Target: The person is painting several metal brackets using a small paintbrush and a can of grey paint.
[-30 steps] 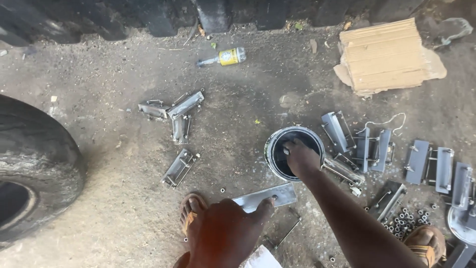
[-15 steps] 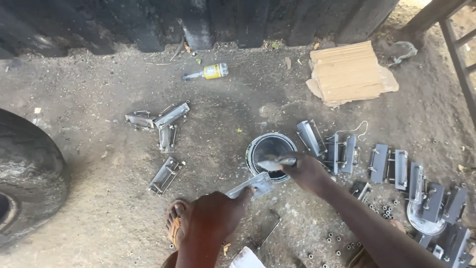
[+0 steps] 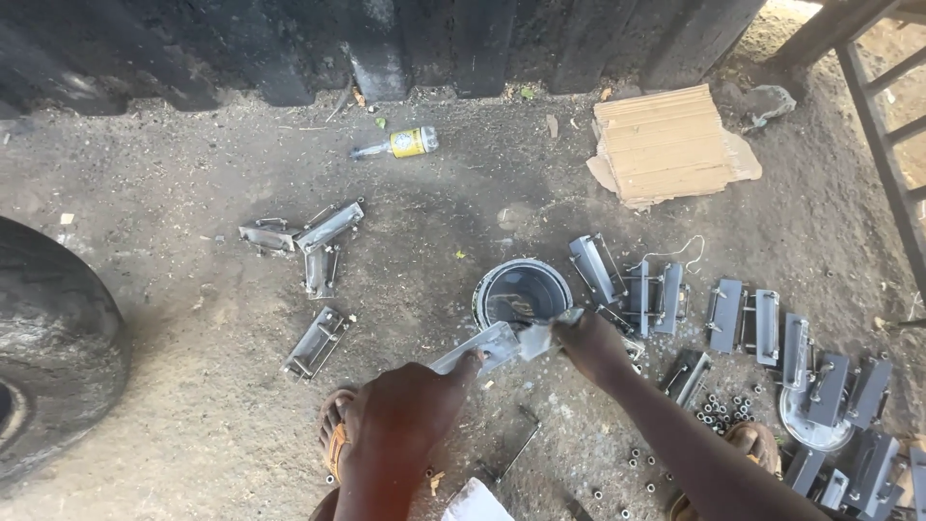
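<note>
My left hand point(image 3: 405, 410) grips one end of a flat grey metal bracket point(image 3: 479, 348) and holds it above the ground, just in front of a round black tin point(image 3: 522, 292) of dark liquid. My right hand point(image 3: 590, 345) holds a pale wet rag point(image 3: 540, 335) pressed against the bracket's far end. Both hands are close together near the tin's front rim.
Several similar metal brackets point(image 3: 309, 234) lie on the dirt to the left, and many more point(image 3: 743, 314) to the right with loose nuts point(image 3: 719, 413). A tyre point(image 3: 53, 347) sits far left, a plastic bottle point(image 3: 400, 144) and cardboard point(image 3: 666, 143) behind. My sandalled feet point(image 3: 334, 439) are below.
My right hand has come out of the tin with the rag and moved onto the bracket. My left hand has lifted the bracket up towards the tin.
</note>
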